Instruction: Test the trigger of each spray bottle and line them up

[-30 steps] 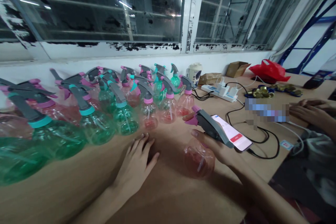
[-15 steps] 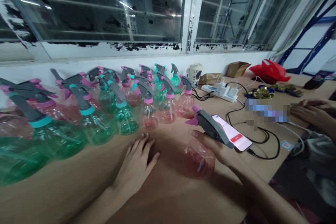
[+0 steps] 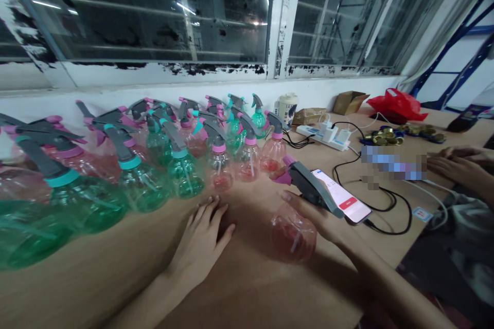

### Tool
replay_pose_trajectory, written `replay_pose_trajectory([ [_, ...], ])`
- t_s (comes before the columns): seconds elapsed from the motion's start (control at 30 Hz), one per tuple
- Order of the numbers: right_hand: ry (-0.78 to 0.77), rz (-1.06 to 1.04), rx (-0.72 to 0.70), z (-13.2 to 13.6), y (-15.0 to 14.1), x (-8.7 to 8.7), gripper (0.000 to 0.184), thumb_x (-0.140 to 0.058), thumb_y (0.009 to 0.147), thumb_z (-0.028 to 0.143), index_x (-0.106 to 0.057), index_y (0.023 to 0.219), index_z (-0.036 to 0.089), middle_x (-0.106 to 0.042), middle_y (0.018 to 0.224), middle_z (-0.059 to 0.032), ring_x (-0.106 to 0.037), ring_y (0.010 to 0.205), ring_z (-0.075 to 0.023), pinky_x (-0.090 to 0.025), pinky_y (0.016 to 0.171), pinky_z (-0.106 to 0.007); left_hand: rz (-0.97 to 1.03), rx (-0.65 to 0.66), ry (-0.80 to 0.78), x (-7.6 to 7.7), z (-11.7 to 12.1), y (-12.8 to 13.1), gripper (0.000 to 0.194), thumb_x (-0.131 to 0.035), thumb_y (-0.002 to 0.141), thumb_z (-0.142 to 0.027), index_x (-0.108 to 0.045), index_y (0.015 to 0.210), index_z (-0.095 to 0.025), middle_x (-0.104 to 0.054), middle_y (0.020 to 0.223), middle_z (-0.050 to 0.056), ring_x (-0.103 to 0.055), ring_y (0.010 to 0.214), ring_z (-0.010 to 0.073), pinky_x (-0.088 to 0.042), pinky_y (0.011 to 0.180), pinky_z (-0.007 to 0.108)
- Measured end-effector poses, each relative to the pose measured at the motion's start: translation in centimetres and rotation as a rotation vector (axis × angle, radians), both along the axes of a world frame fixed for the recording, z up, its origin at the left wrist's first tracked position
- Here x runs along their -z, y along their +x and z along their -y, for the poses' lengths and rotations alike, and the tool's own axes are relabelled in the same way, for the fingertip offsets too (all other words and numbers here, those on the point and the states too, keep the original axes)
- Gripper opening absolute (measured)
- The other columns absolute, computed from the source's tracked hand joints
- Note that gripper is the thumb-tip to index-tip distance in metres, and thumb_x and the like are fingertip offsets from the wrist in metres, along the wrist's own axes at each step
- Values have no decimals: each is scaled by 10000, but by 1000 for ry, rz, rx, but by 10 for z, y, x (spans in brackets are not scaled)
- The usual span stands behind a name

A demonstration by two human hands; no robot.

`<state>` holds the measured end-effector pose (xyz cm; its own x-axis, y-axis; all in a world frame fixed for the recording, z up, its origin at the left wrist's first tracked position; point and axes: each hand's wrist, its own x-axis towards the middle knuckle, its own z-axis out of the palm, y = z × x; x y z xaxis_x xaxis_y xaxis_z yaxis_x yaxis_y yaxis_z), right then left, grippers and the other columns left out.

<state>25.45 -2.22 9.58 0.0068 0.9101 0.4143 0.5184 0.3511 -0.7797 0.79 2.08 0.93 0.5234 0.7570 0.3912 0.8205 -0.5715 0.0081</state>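
My right hand [image 3: 313,217] is wrapped round the neck of a clear pink spray bottle [image 3: 292,241], just under its grey spray head [image 3: 313,183]. One of its fingers lies on the pink trigger [image 3: 284,180], and a thin tube shows inside the bottle. Palm down, my left hand [image 3: 204,234] rests on the table [image 3: 231,295] with fingers apart, holding nothing. Just beyond its fingertips stand a green spray bottle [image 3: 186,177] and a pink spray bottle [image 3: 219,172], part of a crowd of several such bottles on the left.
A lit phone [image 3: 353,205] on a black cable lies behind the held bottle. Farther back are a power strip [image 3: 304,131], a cup [image 3: 288,108], a cardboard box [image 3: 348,103], a red bag [image 3: 397,104] and gold-coloured round pieces [image 3: 386,137]. Another person's hands [image 3: 455,162] are at the right.
The trigger of the held spray bottle has moved in toward the neck, with my right finger pressing on it. My left hand has not visibly moved.
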Motion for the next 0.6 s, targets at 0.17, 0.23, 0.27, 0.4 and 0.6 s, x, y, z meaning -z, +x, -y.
replay_pose_trajectory([
  [0.17,-33,0,31,-1,2,6,210,-589,796,461,-616,814,254,-612,739,-5,-573,660,-179,-451,560,-291,-4,4,1,0,-1,0,387,-404,942,-393,-550,1188,-132,-524,1298,151,-455,1219,308,-390,973,499],
  [0.23,-54,11,55,-1,2,5,226,-589,792,472,-592,779,246,-589,708,1,-557,639,-169,-442,544,-284,0,4,-3,1,-1,0,388,-410,940,-393,-552,1184,-127,-521,1300,156,-453,1221,312,-387,975,502],
  [0.27,-67,12,65,0,2,4,236,-589,790,478,-580,772,243,-573,688,6,-549,627,-165,-440,540,-283,4,4,-5,1,-1,0,392,-408,940,-394,-553,1183,-123,-520,1299,161,-453,1222,315,-387,975,507],
  [0.4,-80,7,42,1,0,-3,226,-572,804,462,-559,787,238,-555,695,9,-545,637,-157,-446,564,-284,22,14,-5,2,-1,0,410,-367,952,-405,-555,1179,-120,-529,1285,169,-455,1216,320,-394,960,524],
  [0.6,-29,20,27,1,-3,-10,200,-601,787,427,-543,769,236,-550,675,19,-525,588,-137,-423,522,-266,25,15,-7,2,-1,1,411,-370,953,-398,-547,1188,-111,-530,1281,171,-453,1216,319,-399,954,523],
])
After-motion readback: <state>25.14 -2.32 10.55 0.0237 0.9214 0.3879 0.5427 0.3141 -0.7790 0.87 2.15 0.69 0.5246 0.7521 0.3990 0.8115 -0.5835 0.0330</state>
